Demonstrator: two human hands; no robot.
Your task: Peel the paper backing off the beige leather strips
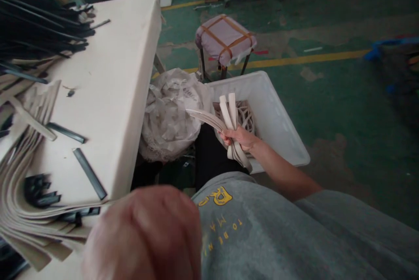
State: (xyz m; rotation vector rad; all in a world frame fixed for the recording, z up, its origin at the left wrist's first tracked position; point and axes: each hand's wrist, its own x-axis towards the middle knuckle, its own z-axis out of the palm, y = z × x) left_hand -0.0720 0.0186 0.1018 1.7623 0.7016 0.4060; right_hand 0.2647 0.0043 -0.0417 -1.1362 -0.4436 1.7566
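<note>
My right hand point(240, 138) is closed around a bunch of pale curved strips point(225, 116), held over the near corner of a white plastic bin point(278, 114) on the floor. More strips of the same kind lie tangled inside the bin. My left hand point(144, 232) is very close to the camera at the bottom, blurred, so its fingers cannot be made out. It hovers by the front edge of the white table point(114, 79).
A stack of beige strips point(29, 210) and several short dark bars point(90, 173) lie on the table; long black strips point(42, 26) are piled at its far left. A bag of crumpled wrapping point(170, 112) sits beside the bin. A taped padded stool point(225, 37) stands beyond.
</note>
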